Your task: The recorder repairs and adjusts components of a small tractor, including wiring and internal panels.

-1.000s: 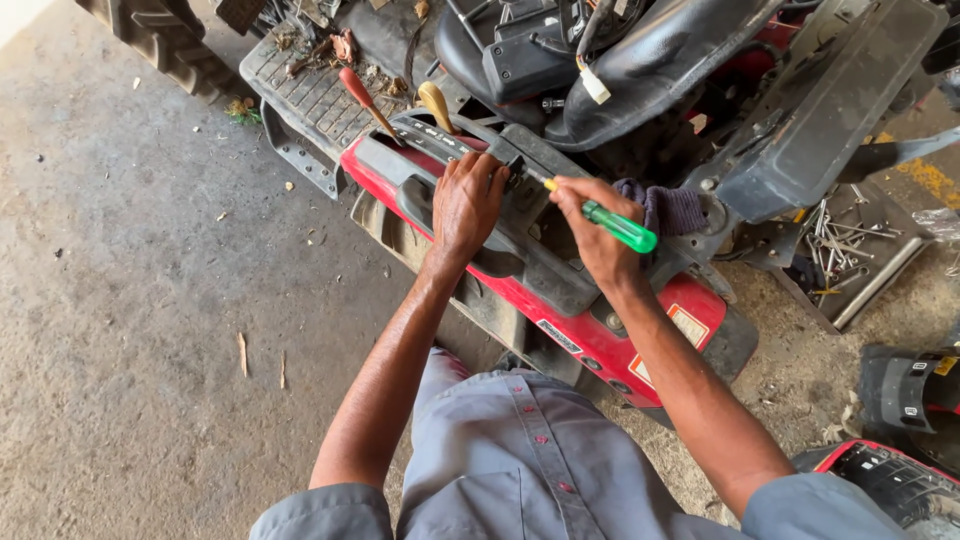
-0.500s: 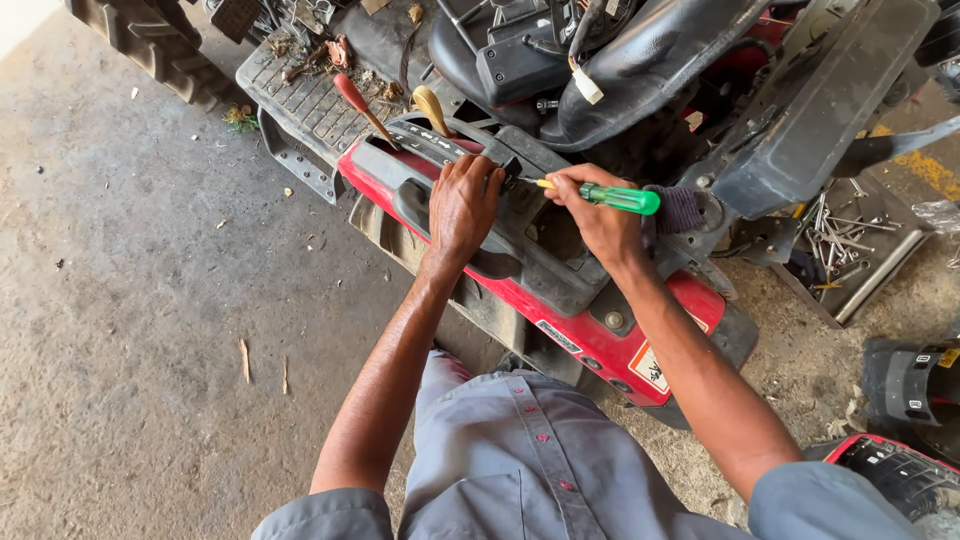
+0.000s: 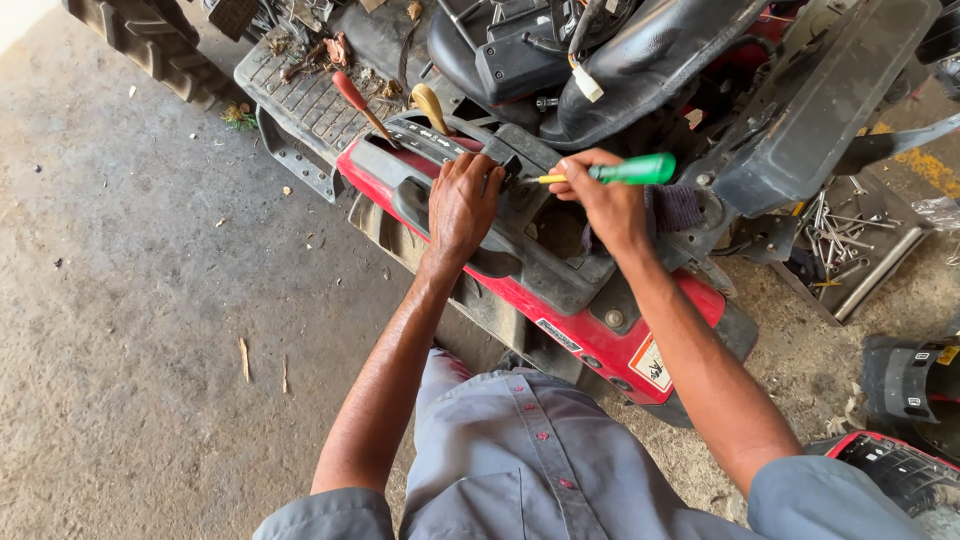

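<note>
Right hand (image 3: 605, 205) fingers closed round green screwdriver (image 3: 610, 172); left hand (image 3: 462, 205) fingers spread, pressing grey panel (image 3: 545, 265) on red fender (image 3: 600, 340).

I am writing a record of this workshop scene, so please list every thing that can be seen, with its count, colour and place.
screwdriver: one, green handle with yellow neck, in the right hand, tip toward the panel
panel: one, dark grey, on top of the fender
fender: one, red, below the panel
levers: two, one red knob and one tan knob, left of the panel
footplate: one, grey, ribbed, upper left
tyre: one, black, top left corner
seat: one, black, top centre
tray of bolts: one, grey, right side
floor: concrete, grey, left side
left hand: one, flat on the panel
right hand: one, gripping the screwdriver
</note>
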